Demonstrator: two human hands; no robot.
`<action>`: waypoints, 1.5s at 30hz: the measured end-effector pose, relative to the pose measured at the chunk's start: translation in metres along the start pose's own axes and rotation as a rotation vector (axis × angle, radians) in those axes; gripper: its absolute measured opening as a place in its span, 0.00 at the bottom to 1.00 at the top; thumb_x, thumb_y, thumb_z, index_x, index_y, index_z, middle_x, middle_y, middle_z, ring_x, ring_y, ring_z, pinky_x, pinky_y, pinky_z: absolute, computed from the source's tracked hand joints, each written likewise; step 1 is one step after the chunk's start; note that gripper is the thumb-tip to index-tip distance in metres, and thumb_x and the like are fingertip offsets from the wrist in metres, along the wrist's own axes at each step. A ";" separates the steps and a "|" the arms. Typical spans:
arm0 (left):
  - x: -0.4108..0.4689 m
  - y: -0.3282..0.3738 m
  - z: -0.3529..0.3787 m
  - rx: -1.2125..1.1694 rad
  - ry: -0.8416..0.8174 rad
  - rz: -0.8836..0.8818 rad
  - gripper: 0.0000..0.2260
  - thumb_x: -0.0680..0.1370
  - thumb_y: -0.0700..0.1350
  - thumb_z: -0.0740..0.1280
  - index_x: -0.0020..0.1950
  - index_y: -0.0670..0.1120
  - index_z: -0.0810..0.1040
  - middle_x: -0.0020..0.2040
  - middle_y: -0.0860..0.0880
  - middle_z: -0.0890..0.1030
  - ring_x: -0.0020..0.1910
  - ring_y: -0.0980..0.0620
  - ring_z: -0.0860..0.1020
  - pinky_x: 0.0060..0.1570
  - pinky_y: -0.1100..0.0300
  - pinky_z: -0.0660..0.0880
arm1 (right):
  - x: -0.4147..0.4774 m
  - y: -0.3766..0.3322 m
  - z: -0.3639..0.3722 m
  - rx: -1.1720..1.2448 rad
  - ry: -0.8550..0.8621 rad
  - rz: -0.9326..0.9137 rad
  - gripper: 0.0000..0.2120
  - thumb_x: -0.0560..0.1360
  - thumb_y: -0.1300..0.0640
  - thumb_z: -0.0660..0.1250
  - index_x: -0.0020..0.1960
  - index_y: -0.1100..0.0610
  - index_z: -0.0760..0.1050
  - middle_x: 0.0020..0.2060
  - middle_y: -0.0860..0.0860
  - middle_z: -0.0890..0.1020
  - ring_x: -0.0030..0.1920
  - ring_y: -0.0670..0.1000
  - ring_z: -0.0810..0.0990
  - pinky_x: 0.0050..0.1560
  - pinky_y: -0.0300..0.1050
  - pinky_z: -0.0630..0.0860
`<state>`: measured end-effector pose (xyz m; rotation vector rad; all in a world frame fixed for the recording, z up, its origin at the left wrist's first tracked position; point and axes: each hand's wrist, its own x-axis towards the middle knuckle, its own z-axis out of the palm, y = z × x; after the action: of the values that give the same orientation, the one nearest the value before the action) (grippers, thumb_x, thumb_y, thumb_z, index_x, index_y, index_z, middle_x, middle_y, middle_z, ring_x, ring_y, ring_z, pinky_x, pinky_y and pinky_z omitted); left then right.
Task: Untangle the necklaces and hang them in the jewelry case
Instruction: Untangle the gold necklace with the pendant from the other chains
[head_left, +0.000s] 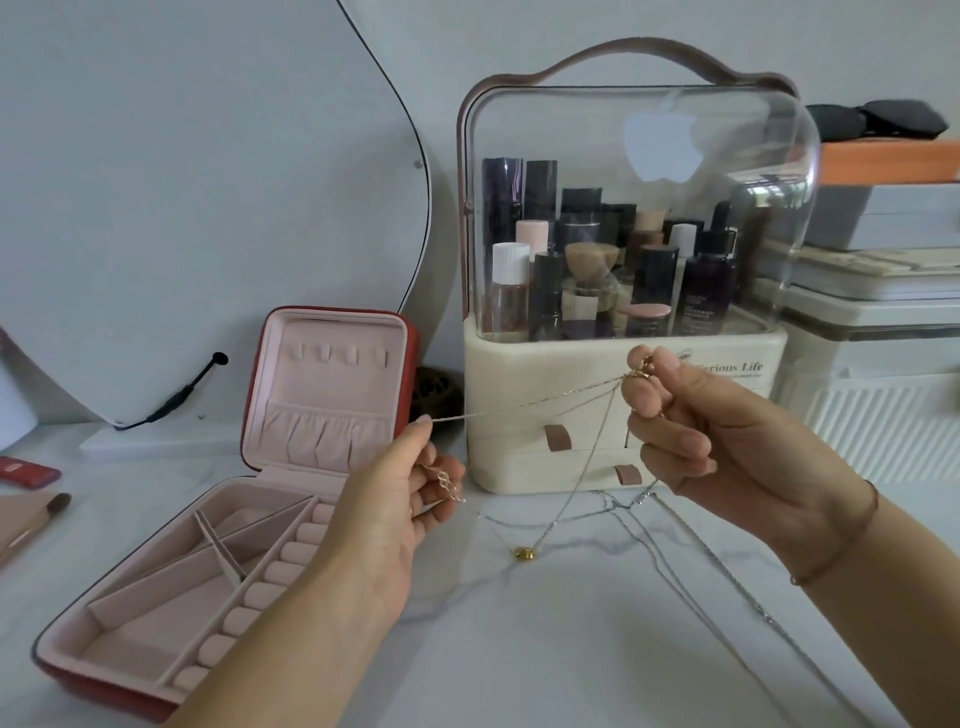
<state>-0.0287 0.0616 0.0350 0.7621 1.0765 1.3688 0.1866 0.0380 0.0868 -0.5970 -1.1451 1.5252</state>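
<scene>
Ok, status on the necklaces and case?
Left hand and right hand pinching a taut thin gold chain. Red pink-lined jewelry case open, nothing hung. Silver chains loose on white marble tabletop.

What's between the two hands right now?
Head view: a thin chain stretched from the left hand to the right hand, the cream organizer behind it, a gold pendant on slack loops below.

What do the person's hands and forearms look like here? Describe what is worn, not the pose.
Both forearms are bare, with no sleeves in view. The right hand has a thin brownish cord bracelet around its wrist. The left hand shows a small gold glint on one finger, possibly a ring; its wrist is bare. No gloves or watch.
</scene>
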 end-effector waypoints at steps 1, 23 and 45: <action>0.000 0.000 0.000 -0.017 0.010 -0.012 0.15 0.76 0.50 0.66 0.32 0.47 0.70 0.30 0.49 0.79 0.32 0.52 0.76 0.39 0.58 0.72 | 0.000 0.000 -0.001 0.002 -0.009 0.008 0.04 0.73 0.55 0.59 0.42 0.55 0.67 0.29 0.48 0.75 0.20 0.41 0.66 0.18 0.32 0.64; -0.010 0.022 -0.006 0.069 -0.016 0.154 0.16 0.77 0.46 0.65 0.31 0.48 0.64 0.23 0.53 0.61 0.18 0.58 0.55 0.19 0.65 0.49 | 0.001 0.021 -0.008 -0.831 -0.098 0.466 0.07 0.77 0.57 0.64 0.45 0.60 0.72 0.29 0.55 0.76 0.20 0.45 0.64 0.20 0.35 0.59; -0.002 0.018 -0.008 0.087 0.055 0.270 0.11 0.75 0.38 0.65 0.32 0.44 0.71 0.30 0.49 0.70 0.31 0.54 0.69 0.38 0.62 0.75 | 0.001 0.021 -0.007 -1.008 -0.141 0.428 0.05 0.74 0.59 0.68 0.44 0.61 0.79 0.30 0.53 0.75 0.23 0.44 0.66 0.23 0.34 0.62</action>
<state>-0.0425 0.0601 0.0492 0.9659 1.1115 1.5856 0.1832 0.0424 0.0652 -1.4941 -1.9887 1.2522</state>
